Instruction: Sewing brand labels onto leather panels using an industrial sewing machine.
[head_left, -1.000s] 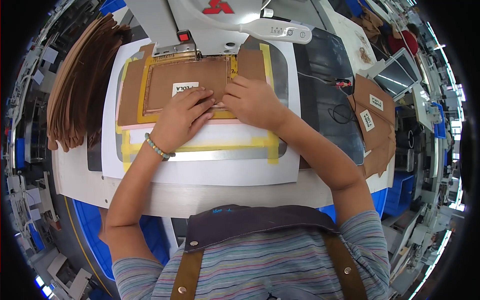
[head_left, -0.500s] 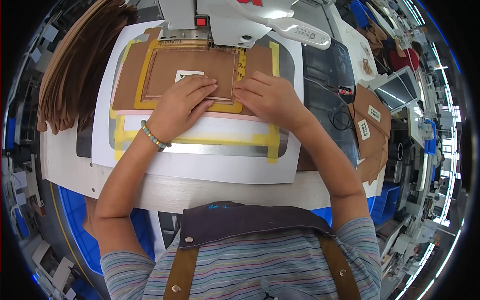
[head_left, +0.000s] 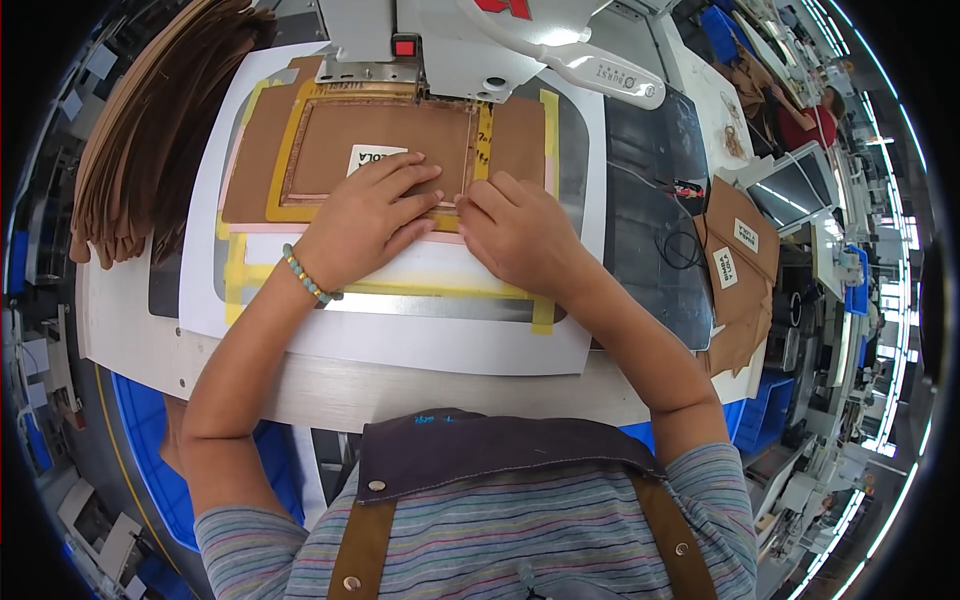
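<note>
A brown leather-like panel (head_left: 390, 125) lies under a yellow rectangular template frame (head_left: 284, 170), beneath the white sewing machine head (head_left: 460, 50). A white label (head_left: 365, 157) sits on the panel, partly covered by my left hand (head_left: 365, 225). That hand rests flat with its fingers stretched over the panel and the frame's near edge. At the frame's near right corner, my right hand (head_left: 520, 235) is closed in a pinch; its fingertips hide whatever is between them. Yellow tape (head_left: 380, 285) and a white sheet (head_left: 400, 345) surround the work.
A thick stack of brown pieces (head_left: 140, 150) hangs at the left. Labelled brown pieces (head_left: 740, 275) lie at the right, beyond a dark metal plate (head_left: 655, 150) with a loose cable. Blue bins (head_left: 165, 465) stand below the table. Another person (head_left: 818, 122) is at the far right.
My right hand has moved slightly left and nearer to me, and its fingers have curled into a pinch. My left hand has shifted a little to the right, still flat.
</note>
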